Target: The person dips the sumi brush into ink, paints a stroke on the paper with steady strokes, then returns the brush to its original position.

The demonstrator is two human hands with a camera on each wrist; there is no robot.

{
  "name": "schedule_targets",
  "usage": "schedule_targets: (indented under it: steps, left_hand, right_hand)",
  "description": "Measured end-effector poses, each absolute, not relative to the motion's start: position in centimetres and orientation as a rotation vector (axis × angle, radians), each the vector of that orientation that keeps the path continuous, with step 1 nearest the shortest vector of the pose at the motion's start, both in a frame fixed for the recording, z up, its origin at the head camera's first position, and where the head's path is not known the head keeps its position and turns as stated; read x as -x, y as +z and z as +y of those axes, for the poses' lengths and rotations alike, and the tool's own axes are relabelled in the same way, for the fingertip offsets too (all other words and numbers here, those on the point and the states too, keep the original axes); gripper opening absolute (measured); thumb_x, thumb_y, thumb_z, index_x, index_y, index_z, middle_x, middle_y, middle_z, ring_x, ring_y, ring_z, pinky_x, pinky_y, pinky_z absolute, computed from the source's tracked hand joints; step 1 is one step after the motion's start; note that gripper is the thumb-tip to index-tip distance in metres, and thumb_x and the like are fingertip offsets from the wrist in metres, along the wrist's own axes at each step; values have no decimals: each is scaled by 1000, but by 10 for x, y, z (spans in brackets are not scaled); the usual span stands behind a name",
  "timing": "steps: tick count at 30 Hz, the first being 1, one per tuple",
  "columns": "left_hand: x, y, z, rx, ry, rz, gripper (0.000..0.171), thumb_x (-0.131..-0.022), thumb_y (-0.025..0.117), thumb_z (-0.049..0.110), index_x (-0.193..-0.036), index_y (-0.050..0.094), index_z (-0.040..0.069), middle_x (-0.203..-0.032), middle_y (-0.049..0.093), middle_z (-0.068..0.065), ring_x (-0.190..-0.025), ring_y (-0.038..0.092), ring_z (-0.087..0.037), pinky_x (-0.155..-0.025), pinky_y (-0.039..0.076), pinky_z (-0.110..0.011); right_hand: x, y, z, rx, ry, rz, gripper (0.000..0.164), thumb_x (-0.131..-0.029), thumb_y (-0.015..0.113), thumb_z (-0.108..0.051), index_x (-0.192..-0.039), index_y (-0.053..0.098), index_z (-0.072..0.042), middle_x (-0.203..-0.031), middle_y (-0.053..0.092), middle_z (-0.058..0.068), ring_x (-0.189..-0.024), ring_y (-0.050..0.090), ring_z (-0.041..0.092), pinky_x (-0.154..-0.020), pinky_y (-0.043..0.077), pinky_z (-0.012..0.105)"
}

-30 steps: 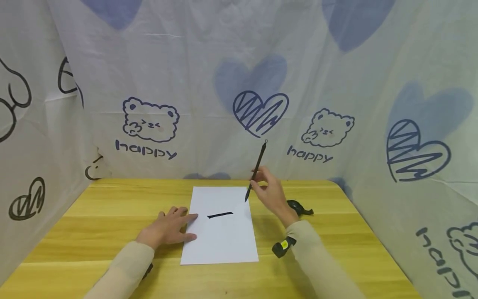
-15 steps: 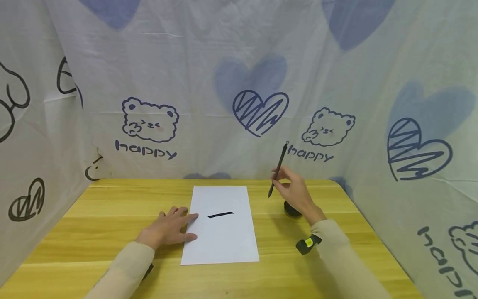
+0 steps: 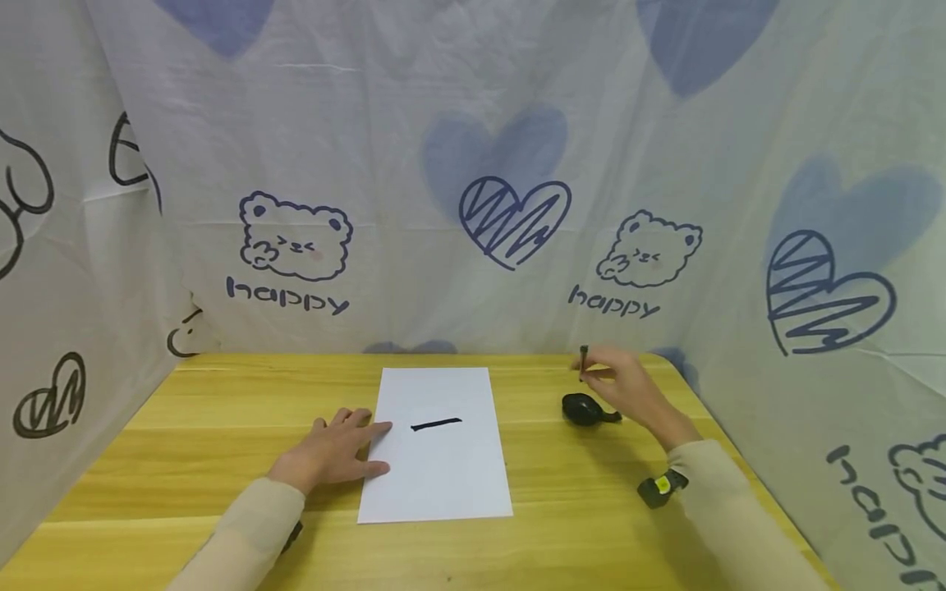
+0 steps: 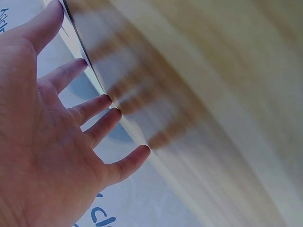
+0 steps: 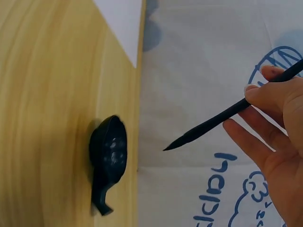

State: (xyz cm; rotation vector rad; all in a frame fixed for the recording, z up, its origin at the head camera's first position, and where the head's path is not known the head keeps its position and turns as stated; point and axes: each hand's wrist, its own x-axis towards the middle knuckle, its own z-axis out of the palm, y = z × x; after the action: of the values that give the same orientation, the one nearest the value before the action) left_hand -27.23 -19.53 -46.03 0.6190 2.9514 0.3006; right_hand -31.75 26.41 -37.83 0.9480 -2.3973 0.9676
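My right hand (image 3: pixel 621 384) pinches a black writing brush (image 5: pixel 208 124) between thumb and fingers, its pointed tip free in the air. Close by on the table lies a black spoon-shaped ink dish (image 5: pixel 110 151) with a short curved handle; it is just below the hand in the head view. My left hand (image 3: pixel 332 450) lies with spread, straight fingers at the left edge of a white sheet of paper (image 3: pixel 443 484), fingertips touching it. One short, thick black stroke (image 3: pixel 436 424) runs across the sheet, slightly rising to the right.
The wooden table (image 3: pixel 222 410) has a cloth (image 3: pixel 414 205) behind it and at both sides, printed with hearts, bears and lettering. A black band with a yellow mark (image 3: pixel 663 487) sits on the right wrist.
My right hand has moved right with the brush, off the paper's right edge to the ink dish, which shows more fully now. The brush is turned differently. The left hand stays put.
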Motion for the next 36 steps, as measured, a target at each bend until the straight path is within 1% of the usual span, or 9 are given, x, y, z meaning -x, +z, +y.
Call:
schedule_targets:
  steps: [3, 7, 9, 11, 15, 20, 26, 31, 36]
  left_hand:
    - [272, -460, -196, -621, 302, 2951, 74, -94, 65, 60, -153, 51, 19, -159, 43, -23, -142, 41, -47, -107, 33, -77]
    - [272, -461, -196, -615, 303, 2950, 74, -94, 65, 61, -153, 51, 20, -159, 43, -22, -143, 41, -46, -108, 32, -76]
    - [272, -461, -196, -612, 305, 2949, 74, -94, 65, 61, -153, 51, 20, -159, 43, -22, -143, 41, -46, -108, 32, -77]
    - [272, -460, -196, -612, 305, 2950, 73, -94, 65, 60, -153, 51, 20, -159, 43, -22, -142, 41, -46, -108, 32, -77]
    - [272, -460, -196, -613, 293, 2955, 73, -94, 65, 60, -153, 51, 20, -159, 43, -22, -142, 42, -46, -107, 33, -76]
    - [272, -458, -196, -614, 285, 2958, 73, -94, 65, 60, -153, 51, 19, -159, 43, -23, -142, 42, -47, -107, 33, -77]
    - [273, -460, -196, -604, 288, 2952, 74, -94, 64, 62, -153, 50, 20, -159, 42, -23, -143, 40, -48, -108, 32, -77]
    - [274, -463, -197, -602, 294, 2950, 74, -93, 65, 62, -153, 51, 21, -159, 43, -22, -143, 40, -47, -108, 32, -76]
    - [275, -465, -198, -603, 298, 2953, 74, -93, 64, 62, -153, 50, 21, -160, 42, -22, -144, 40, -48, -108, 31, -77]
  right_hand:
    - [317, -383, 273, -1043, 833, -2351, 24, -84, 72, 19, -96, 75, -2, -97, 75, 14, -91, 72, 30, -80, 63, 37]
    - [317, -389, 285, -1117, 669, -2291, 28, -78, 75, 20, -93, 79, -3, -92, 75, 8, -84, 70, 23, -77, 60, 34]
    - [317, -392, 290, -1144, 623, -2271, 30, -76, 75, 22, -92, 80, -3, -92, 75, 9, -84, 70, 24, -76, 60, 36]
    - [317, -395, 294, -1157, 592, -2259, 33, -73, 75, 24, -91, 81, -2, -93, 75, 11, -85, 71, 26, -76, 60, 41]
    - [317, -400, 303, -1167, 496, -2257, 35, -69, 78, 24, -89, 82, -5, -93, 74, 10, -87, 69, 28, -77, 59, 47]
    - [319, -407, 312, -1243, 425, -2221, 37, -65, 81, 23, -86, 83, -7, -90, 74, 9, -84, 68, 25, -72, 58, 40]
    - [319, -414, 319, -1310, 379, -2251, 38, -66, 79, 24, -86, 83, -8, -90, 71, 6, -80, 65, 20, -68, 57, 33]
    - [318, -419, 323, -1306, 338, -2335, 34, -70, 79, 22, -87, 84, -8, -92, 71, 6, -84, 64, 19, -71, 57, 32]
    - [318, -424, 327, -1330, 274, -2364, 36, -70, 77, 23, -88, 84, -7, -92, 71, 8, -84, 62, 21, -72, 57, 33]
